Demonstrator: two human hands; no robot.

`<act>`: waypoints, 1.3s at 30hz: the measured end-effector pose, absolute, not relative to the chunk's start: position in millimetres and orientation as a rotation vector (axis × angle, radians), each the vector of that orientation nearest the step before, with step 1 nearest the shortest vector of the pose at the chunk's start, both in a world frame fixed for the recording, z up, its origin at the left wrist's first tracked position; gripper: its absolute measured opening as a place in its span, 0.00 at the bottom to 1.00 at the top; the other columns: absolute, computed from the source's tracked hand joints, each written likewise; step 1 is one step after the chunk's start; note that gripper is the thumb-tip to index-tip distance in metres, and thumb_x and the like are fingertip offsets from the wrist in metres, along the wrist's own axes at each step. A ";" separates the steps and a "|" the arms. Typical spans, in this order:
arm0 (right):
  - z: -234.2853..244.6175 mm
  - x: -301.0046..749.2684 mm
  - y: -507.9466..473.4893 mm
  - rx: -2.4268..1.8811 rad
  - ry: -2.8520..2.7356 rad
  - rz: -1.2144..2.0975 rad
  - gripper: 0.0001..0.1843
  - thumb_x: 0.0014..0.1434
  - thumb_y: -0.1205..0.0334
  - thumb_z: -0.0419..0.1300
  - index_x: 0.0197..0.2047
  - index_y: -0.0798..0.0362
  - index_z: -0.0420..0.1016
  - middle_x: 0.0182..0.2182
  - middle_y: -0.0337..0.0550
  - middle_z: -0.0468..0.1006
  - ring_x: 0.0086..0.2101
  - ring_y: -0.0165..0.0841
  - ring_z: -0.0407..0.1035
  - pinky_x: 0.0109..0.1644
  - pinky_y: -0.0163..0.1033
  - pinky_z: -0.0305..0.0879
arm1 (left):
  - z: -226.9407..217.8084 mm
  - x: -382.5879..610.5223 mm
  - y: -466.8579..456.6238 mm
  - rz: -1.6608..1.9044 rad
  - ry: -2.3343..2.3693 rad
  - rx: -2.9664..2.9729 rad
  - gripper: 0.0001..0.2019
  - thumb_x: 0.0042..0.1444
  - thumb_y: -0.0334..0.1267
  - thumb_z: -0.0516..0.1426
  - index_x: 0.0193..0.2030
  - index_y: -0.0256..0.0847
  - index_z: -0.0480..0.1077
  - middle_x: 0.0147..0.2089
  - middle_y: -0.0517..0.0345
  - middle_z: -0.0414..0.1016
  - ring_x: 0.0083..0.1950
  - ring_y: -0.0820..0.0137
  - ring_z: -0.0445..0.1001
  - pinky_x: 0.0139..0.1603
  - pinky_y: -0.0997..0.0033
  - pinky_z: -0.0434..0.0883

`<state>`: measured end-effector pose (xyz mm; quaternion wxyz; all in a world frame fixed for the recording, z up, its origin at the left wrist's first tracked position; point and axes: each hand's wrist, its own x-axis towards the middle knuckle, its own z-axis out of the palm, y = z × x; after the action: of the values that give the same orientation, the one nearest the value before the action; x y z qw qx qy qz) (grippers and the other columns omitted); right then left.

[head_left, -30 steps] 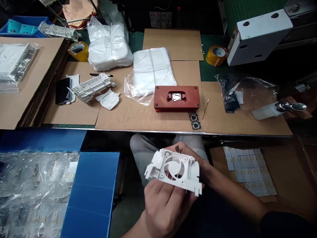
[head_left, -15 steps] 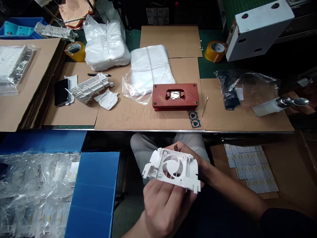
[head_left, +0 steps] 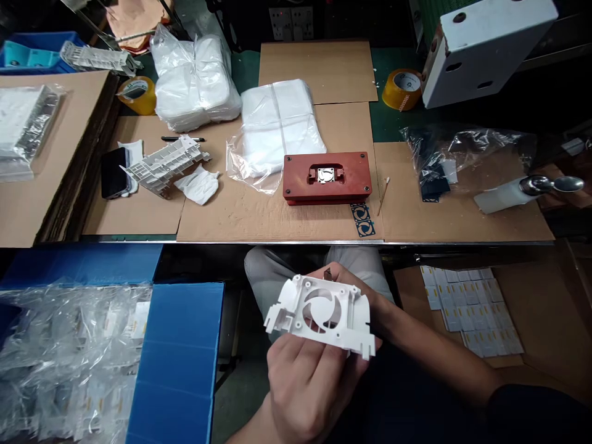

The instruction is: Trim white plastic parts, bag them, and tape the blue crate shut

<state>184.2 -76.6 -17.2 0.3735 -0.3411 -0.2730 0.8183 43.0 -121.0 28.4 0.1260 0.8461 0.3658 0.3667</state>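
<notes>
A white plastic fan housing (head_left: 352, 308) with a round, swirl-slotted opening is held above my lap, its slotted face turned up toward me. My left hand (head_left: 308, 376) has its fingers wrapped round the near side of it. Behind the far edge is my right hand (head_left: 340, 272), curled against the housing, most of its fingers hidden. A small dark metal tip (head_left: 328, 274) shows by that hand; what it belongs to I cannot make out. On the bench beyond sits a red block fixture (head_left: 296, 185) with a small metal plate (head_left: 326, 176) in its recess.
Black fan-pattern stickers (head_left: 362, 221) and a cotton swab (head_left: 383, 196) lie near the fixture. Another white plastic frame (head_left: 164, 163) rests left, a pump bottle (head_left: 502, 196) right. A blue box (head_left: 178, 364) stands lower left; a carton (head_left: 546, 320) stands lower right.
The view has shifted slightly. Both hands and the fan housing stay almost in the same place, with no clear change of hold.
</notes>
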 end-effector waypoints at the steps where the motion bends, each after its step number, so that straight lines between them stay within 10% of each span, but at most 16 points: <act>1: -17.7 184.0 -77.0 -0.877 -0.687 2.100 0.06 0.49 0.63 0.70 0.30 0.56 0.79 0.24 0.38 0.69 0.26 0.28 0.60 0.24 0.30 0.56 | 28.0 43.2 -120.7 1.073 1.062 2.465 0.06 0.55 0.32 0.68 0.35 0.38 0.75 0.24 0.61 0.76 0.26 0.71 0.74 0.34 0.70 0.68; 39: -25.6 185.3 -76.9 -0.829 -0.653 2.153 0.10 0.43 0.62 0.69 0.27 0.55 0.73 0.24 0.35 0.68 0.27 0.27 0.59 0.26 0.30 0.54 | 30.5 43.6 -118.3 1.029 1.059 2.480 0.07 0.55 0.32 0.68 0.38 0.38 0.76 0.28 0.59 0.79 0.28 0.69 0.77 0.35 0.68 0.69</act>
<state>185.3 -76.9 -25.6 0.3636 -0.3221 -0.2539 0.8364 43.6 -118.3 30.5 0.1272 0.8523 0.3639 0.3535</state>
